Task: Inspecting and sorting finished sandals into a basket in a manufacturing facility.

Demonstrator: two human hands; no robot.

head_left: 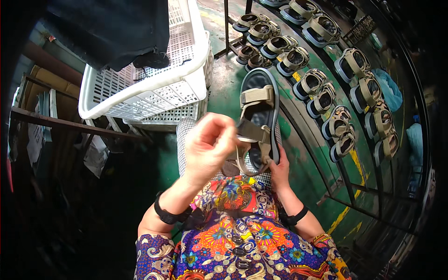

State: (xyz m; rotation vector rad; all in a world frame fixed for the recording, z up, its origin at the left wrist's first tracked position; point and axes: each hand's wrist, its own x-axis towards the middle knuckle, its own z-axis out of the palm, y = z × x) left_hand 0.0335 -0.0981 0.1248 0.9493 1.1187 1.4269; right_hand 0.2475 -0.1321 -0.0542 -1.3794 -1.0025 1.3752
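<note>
Over green floor (226,95), left fingers (227,138) seemingly pinch fabric strap (251,131); right fingers (282,163) clamp sandal (258,112).

The sandal (258,113) has a dark footbed (257,80) with a rounded toe, a grey sole edge (276,100) and tan straps. It stands tilted, footbed facing the wearer of the camera, toe pointing away and heel nearest the body, in the right hand (280,171), which grips it at the heel end. The front strap (257,95) lies across the forefoot. Behind it a dark flap (252,130) reaches out leftward to the left hand's (210,140) fingertips; whether these pinch it is unclear. The tan heel strap (241,159) bows out past the left edge of the footbed.
</note>
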